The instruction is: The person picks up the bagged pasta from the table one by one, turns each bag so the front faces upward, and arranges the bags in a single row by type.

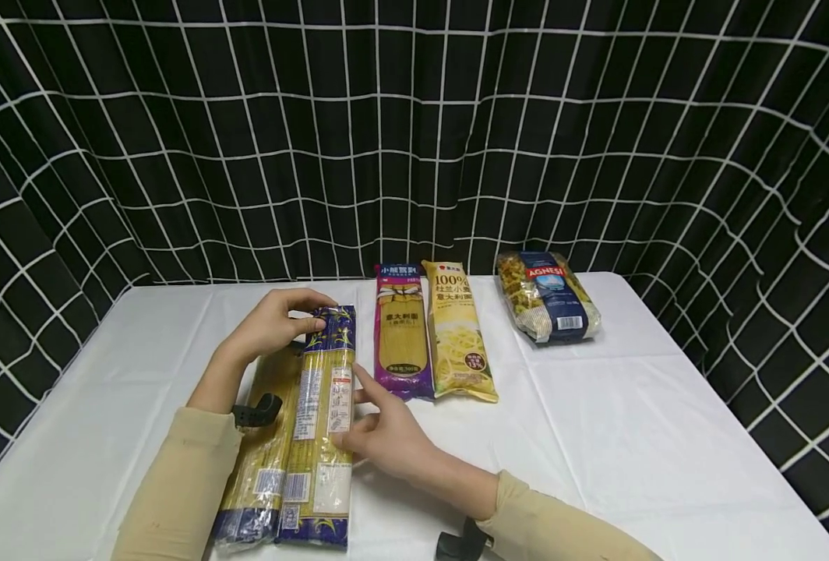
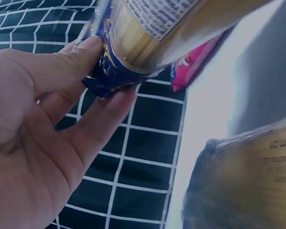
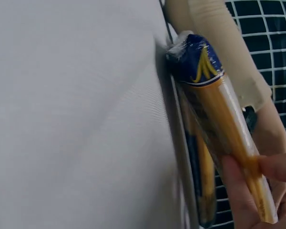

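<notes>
Blue-ended clear plastic wraps the spaghetti pack (image 1: 319, 448) clamped between both hands in the head view. The left hand (image 1: 269, 327) pinches its far end, thumb on top; the fingertips beneath are hidden. At the long edge, the right hand (image 1: 395, 438) grips with the thumb over the printed face, its other fingers partly out of sight behind the wrapper. Just left of the grip lies a second pack (image 1: 252, 467), its far part covered by the left wrist and a black strap mount (image 1: 259, 411). Beyond the right hand, a purple pack (image 1: 402, 335) and a yellow pack (image 1: 460, 331) lie side by side on the white cloth (image 1: 597, 436); farther right is the AGNESI bag (image 1: 549, 296). The small print on the held pack is too fine to read.

From the left wrist, thumb and fingers are closed on the crumpled blue end; the rest of the pack runs out past the top edge. A pink corner shows behind it, and a blurred wrapper at lower right is cut off by the frame.

From the right wrist, thumb and fingers press the pack from opposite sides, motion-smeared, with most of the hand outside the frame. Behind the held pack, another wrapper is largely concealed.
</notes>
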{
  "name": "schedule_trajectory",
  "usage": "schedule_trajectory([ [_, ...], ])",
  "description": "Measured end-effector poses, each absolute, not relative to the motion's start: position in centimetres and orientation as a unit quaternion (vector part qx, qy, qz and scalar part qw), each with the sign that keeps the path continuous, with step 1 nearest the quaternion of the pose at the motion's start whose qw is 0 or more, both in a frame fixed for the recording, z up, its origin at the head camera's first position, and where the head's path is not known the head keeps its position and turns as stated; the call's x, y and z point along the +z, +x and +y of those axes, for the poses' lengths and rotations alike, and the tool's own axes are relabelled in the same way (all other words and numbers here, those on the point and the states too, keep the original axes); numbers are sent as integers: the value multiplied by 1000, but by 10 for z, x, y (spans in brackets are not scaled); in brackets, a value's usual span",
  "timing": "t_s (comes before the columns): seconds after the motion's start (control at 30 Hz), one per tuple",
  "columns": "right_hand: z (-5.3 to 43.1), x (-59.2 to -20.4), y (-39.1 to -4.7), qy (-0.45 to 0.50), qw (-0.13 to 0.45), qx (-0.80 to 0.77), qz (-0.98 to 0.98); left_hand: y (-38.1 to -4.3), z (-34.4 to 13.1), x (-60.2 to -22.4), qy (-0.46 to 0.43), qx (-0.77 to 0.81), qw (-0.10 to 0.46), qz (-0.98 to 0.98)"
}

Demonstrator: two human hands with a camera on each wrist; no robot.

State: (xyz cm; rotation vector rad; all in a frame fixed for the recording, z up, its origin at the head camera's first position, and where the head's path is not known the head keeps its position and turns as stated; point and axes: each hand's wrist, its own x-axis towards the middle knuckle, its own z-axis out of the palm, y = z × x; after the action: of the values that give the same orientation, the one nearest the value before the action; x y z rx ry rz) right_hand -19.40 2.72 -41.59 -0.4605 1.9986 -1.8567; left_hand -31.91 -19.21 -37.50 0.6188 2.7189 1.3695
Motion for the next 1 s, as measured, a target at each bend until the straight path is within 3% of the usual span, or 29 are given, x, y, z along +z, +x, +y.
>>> schedule_trajectory([
  [0.3,36,-382,-192,-192,144,-639,731,-313,-190,-367,203,468,-17,860],
  [0.57,44,-388,-205,-223,67,-543,807,-307,-185,-357,196,468,-16,862],
  [1.0,44,-386,-205,-246,75,-491,832,-299,-154,-356,186,449,6,874],
])
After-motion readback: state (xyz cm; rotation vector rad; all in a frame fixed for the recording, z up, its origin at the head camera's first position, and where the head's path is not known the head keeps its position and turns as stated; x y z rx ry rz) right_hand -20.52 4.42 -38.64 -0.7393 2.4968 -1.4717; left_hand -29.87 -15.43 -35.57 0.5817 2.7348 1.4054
